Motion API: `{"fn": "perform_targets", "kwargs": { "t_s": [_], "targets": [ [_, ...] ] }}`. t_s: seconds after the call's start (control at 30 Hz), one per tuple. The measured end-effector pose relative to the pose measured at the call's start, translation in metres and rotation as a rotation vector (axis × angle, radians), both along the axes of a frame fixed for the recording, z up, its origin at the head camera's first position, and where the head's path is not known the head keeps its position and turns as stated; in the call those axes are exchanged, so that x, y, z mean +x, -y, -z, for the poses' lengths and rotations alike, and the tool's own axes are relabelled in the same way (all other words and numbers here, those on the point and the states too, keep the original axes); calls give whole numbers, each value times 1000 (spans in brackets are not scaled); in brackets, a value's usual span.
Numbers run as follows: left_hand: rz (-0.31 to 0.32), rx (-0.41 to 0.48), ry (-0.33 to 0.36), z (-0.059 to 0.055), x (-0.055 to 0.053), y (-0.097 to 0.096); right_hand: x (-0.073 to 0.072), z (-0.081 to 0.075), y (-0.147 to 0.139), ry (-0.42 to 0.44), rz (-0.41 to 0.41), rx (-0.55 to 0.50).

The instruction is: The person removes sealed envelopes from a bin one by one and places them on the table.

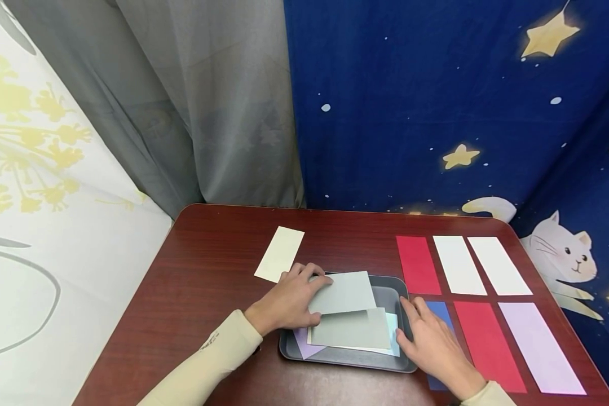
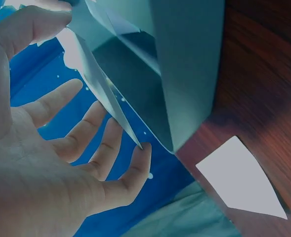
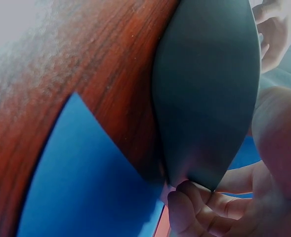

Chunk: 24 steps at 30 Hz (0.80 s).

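Observation:
My left hand (image 1: 294,296) pinches a pale grey-green card (image 1: 349,292) by its left end, fingers on the far edge and thumb at the near corner. This card is tilted over a dark grey tray (image 1: 350,361). In the tray lie another pale grey-green card (image 1: 354,330), a light blue card (image 1: 393,334) and a lilac card (image 1: 307,345), partly overlapped. My right hand (image 1: 433,341) holds the tray's right rim, thumb at the inner side. In the right wrist view its fingers (image 3: 182,212) curl at the end of the tray wall (image 3: 207,94).
A cream card (image 1: 280,254) lies left of the tray on the red-brown table (image 1: 182,316). To the right lie red (image 1: 418,265), white (image 1: 459,265), blue (image 1: 438,310) and lilac (image 1: 542,347) cards in two rows. Grey and dark blue curtains (image 1: 411,113) hang behind the table.

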<state>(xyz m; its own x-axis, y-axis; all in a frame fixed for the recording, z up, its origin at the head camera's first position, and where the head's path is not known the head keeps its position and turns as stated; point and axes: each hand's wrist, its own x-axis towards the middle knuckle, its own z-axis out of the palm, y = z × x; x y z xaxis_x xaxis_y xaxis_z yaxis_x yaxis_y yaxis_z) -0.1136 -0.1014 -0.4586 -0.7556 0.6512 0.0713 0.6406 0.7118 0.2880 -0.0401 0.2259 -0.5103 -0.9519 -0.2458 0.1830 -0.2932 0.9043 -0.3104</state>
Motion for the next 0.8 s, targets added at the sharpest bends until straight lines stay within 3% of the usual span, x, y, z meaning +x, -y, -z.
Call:
{"fn": "perform_targets", "kwargs": {
  "t_s": [0.37, 0.8],
  "targets": [
    [-91, 67, 24, -2, -10, 17, 1, -1, 0, 19, 6, -3],
    [-252, 112, 37, 4, -29, 46, 1, -2, 1, 27, 9, 2]
  ]
}}
